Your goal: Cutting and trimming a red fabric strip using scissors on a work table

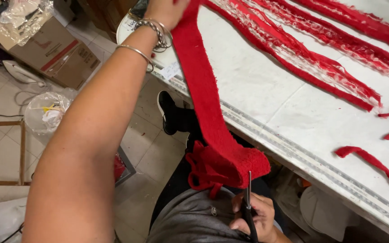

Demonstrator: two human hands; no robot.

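Head view: the left hand (165, 11), partly cut off by the top edge, grips the upper end of a red strip (203, 96) and holds it raised. The strip hangs down past the table (257, 85) edge to the lap, where its lower end bunches in a fold. The right hand (255, 218) is closed on scissors (248, 207), blades pointing up and touching the fold. The strip is fuzzy, thick and even in width. 2 bracelets sit on the left wrist. Frayed red strips (320, 49) and short scraps (374, 164) lie on the tabletop, well apart from both hands. Tiled floor shows left of the lap.
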